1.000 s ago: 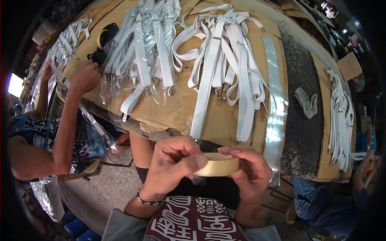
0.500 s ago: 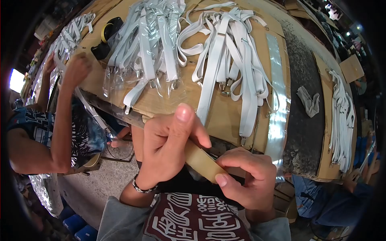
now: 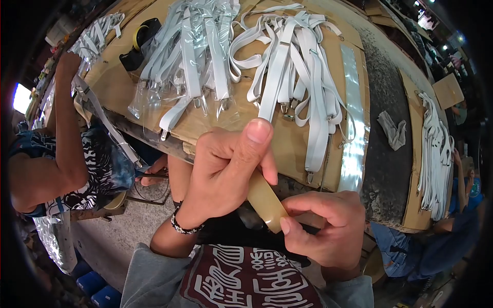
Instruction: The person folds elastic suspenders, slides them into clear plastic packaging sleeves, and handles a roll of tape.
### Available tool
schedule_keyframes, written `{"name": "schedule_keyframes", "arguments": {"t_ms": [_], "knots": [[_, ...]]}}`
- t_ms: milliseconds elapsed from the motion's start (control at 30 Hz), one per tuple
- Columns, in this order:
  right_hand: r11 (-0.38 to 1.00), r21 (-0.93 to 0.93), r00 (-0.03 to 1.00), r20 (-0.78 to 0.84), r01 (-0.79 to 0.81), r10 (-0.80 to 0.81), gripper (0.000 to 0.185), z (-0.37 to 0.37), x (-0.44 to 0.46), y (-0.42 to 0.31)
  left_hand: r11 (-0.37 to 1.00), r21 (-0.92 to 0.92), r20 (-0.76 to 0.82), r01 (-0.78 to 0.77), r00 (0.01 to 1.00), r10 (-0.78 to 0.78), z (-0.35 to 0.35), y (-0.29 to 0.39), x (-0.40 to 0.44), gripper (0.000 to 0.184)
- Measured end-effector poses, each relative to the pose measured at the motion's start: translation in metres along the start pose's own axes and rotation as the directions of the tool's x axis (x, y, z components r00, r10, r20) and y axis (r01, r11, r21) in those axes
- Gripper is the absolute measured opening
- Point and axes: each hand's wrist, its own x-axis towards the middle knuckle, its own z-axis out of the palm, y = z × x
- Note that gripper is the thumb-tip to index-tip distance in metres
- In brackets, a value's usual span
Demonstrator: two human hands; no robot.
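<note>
Between my two hands runs a wide band of tan packing tape (image 3: 267, 201), glossy at its lower end. My left hand (image 3: 220, 174) is closed around the upper part, thumb raised, and its curled fingers hide that part. At the lower right end, my right hand (image 3: 328, 228) pinches the tape's edge between thumb and forefinger. Whether this is a full roll or a loose strip I cannot tell. Just beyond my hands, white elastic suspenders (image 3: 275, 77) with metal clips lie heaped on the cardboard-covered table (image 3: 226, 126).
More suspenders in clear plastic bags (image 3: 191, 66) lie left of the heap, near a black tape dispenser (image 3: 138, 43). A clear plastic strip (image 3: 353, 123) runs along the cardboard's right side. A crumpled cloth (image 3: 393, 131) and another suspender pile (image 3: 434, 159) are farther right. A co-worker's arm (image 3: 71, 133) is at left.
Both my hands have shifted slightly right with the tape, which now hangs more steeply. At left, the co-worker's hand has moved up and left, drawing a white strap along.
</note>
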Motion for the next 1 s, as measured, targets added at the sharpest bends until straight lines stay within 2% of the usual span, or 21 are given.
{"name": "schedule_keyframes", "arguments": {"t_ms": [300,400,500,600,800,1000], "knots": [[0.995,-0.086,0.996,0.064,-0.053,0.059,0.017,-0.006,0.002,-0.005,0.997,0.048,0.02,0.055,0.998,-0.056,0.002,0.002,-0.001,0.061],[0.99,-0.103,0.991,0.083,-0.099,0.108,0.017,-0.008,0.001,-0.007,0.983,0.159,0.043,0.091,0.994,-0.099,0.003,0.008,0.0,0.071],[0.997,-0.002,0.995,0.052,-0.08,0.08,0.016,-0.004,0.001,-0.003,0.982,0.156,0.053,0.106,0.992,-0.115,0.003,0.009,0.0,0.07],[0.992,0.018,0.989,0.087,-0.122,0.12,0.014,-0.005,0.002,-0.005,0.997,0.005,0.032,0.072,0.997,-0.073,0.005,0.002,-0.002,0.061],[0.981,0.019,0.975,0.113,-0.193,0.189,0.012,-0.007,0.001,-0.004,0.994,0.035,0.034,0.105,0.994,-0.106,0.006,0.0,-0.004,0.06],[0.957,0.118,0.96,0.127,-0.264,0.249,0.012,-0.004,-0.001,-0.001,0.992,0.039,0.046,0.119,0.992,-0.12,0.006,-0.002,-0.004,0.06]]}}
